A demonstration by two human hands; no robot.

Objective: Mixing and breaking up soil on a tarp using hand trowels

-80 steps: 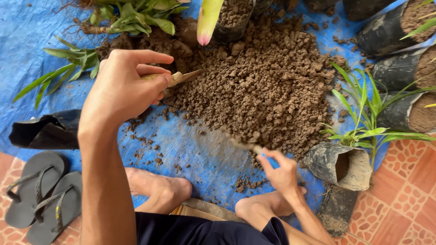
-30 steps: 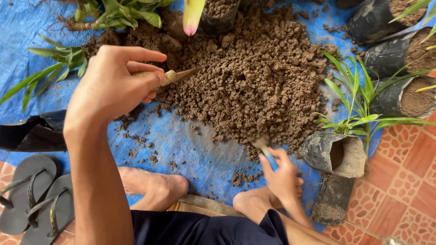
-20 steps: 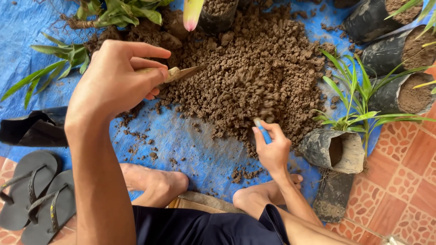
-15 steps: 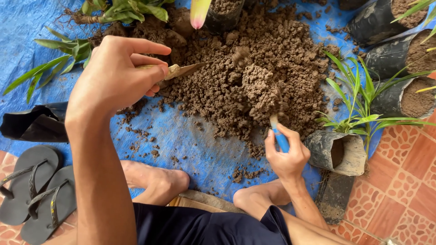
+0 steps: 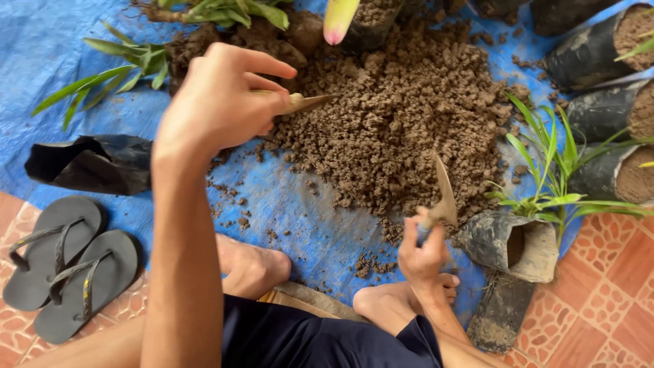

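Observation:
My left hand (image 5: 221, 95) is raised over the blue tarp (image 5: 54, 48), shut on a small tan pointed tool (image 5: 306, 103) whose tip points at the brown soil pile (image 5: 402, 116). My right hand (image 5: 422, 251) is low at the pile's near edge, just above my feet (image 5: 252, 269). It grips the handle of a small trowel (image 5: 444, 194), whose thin blade stands upright with no soil on it that I can see. A black grow bag (image 5: 511, 244) lies on its side just right of that hand, its mouth open.
A green plant (image 5: 545, 184) stands by the lying bag. Several soil-filled black grow bags (image 5: 593, 54) line the right side. A crumpled black bag (image 5: 88, 163) and a pair of flip-flops (image 5: 61, 272) lie at left. Uprooted plants (image 5: 129, 61) are at top left, patterned tiles (image 5: 599, 313) at bottom right.
My right hand pushed the trowel into the near edge of the pile, then drew back toward me with the blade tipped upright. My left hand has hardly moved.

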